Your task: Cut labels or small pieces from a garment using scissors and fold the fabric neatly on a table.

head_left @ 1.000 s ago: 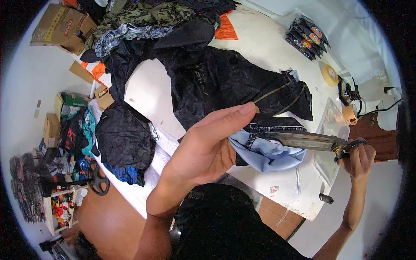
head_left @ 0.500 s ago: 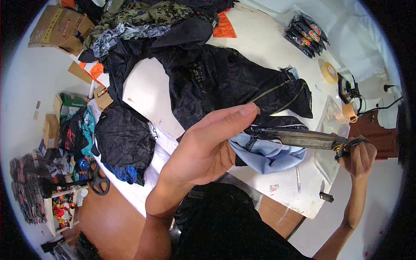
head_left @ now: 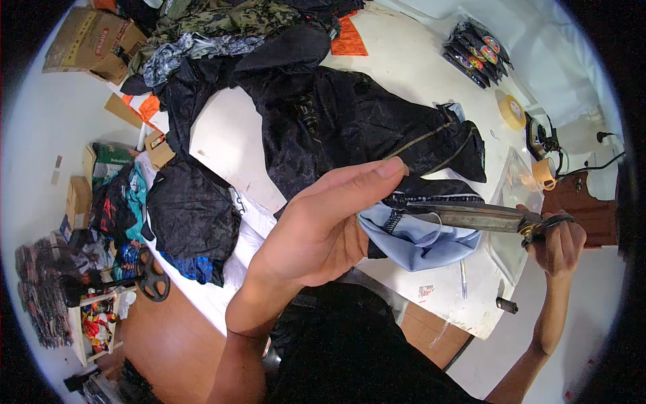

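My left hand (head_left: 323,229) pinches a black garment (head_left: 323,128) by an edge, thumb on top and fingers beneath. Its light blue inner side (head_left: 417,246) is turned outward there, and a black-stitched seam runs along it. A loose pale thread loops beside the seam. In my right hand (head_left: 562,246) are the handles of large scissors (head_left: 481,217), my fingers closed round them. Their long dark blades point left, lying along the seam with the tips close to my left fingers. Whether the blades touch the thread I cannot tell.
The garment spreads across a white table (head_left: 232,131). A camouflage cloth pile (head_left: 229,23) lies at the far left. Black packets (head_left: 474,54), a tape roll (head_left: 511,112) and a clear ruler-like sheet (head_left: 515,215) are on the right. A cardboard box (head_left: 87,40) stands at the left.
My left hand and the held edge have shifted slightly right. The blades have slid a little along the seam, and more stitching and the loose thread show. My right hand has barely moved.
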`<state>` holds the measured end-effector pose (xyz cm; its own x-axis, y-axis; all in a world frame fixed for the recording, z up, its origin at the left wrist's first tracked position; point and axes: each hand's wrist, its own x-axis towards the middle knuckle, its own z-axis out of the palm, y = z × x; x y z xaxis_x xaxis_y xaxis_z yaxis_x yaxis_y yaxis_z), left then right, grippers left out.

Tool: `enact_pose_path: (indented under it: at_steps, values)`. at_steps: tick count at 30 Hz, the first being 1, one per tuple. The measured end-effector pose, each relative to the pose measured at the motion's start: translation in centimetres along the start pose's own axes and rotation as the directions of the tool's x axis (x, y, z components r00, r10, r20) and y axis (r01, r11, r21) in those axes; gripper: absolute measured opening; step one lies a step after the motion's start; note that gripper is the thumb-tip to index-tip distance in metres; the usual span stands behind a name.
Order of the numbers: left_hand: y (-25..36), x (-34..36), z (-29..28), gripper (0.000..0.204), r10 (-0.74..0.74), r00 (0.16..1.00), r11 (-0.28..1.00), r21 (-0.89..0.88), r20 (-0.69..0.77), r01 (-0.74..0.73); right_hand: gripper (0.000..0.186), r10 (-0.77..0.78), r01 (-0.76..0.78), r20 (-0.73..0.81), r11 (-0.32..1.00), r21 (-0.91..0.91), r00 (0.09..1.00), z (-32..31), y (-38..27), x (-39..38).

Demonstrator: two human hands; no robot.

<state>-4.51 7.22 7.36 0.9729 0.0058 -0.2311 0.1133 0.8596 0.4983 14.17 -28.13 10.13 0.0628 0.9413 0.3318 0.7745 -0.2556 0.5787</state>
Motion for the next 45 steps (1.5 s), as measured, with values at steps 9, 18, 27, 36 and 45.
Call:
enact_pose_path:
  at_steps: [9, 18, 27, 36, 45]
  values:
    - [-0.1, 0.3, -1.1, 0.023, -0.019, 0.994, 0.998, -0.058, 0.112, 0.025, 0.039, 0.006, -0.008, 0.066, 1.000, 0.017, 0.998, -0.2, 0.5, -0.6]
    - [-0.4, 0.6, -1.4, 0.025, -0.011, 0.986, 0.991, -0.126, 0.168, 0.032, 0.040, -0.035, 0.036, -0.060, 0.999, 0.021, 0.998, 0.3, 0.2, 0.1]
    - [-0.8, 1.1, -1.9, 0.027, -0.007, 0.975, 0.978, -0.200, 0.223, 0.053, 0.046, -0.072, 0.073, -0.043, 0.997, 0.006, 0.996, 0.4, 0.4, 0.5]
    - [-1.0, 1.6, -2.5, 0.029, 0.016, 0.961, 0.960, -0.273, 0.276, 0.062, 0.044, -0.051, 0.052, -0.076, 0.998, 0.017, 0.996, 2.0, 0.3, -0.3]
    - [-0.9, 2.1, -3.1, 0.028, 0.030, 0.976, 0.953, -0.299, 0.213, 0.036, 0.045, -0.024, 0.025, -0.005, 0.996, 0.088, 1.000, 2.0, -0.6, 0.3]
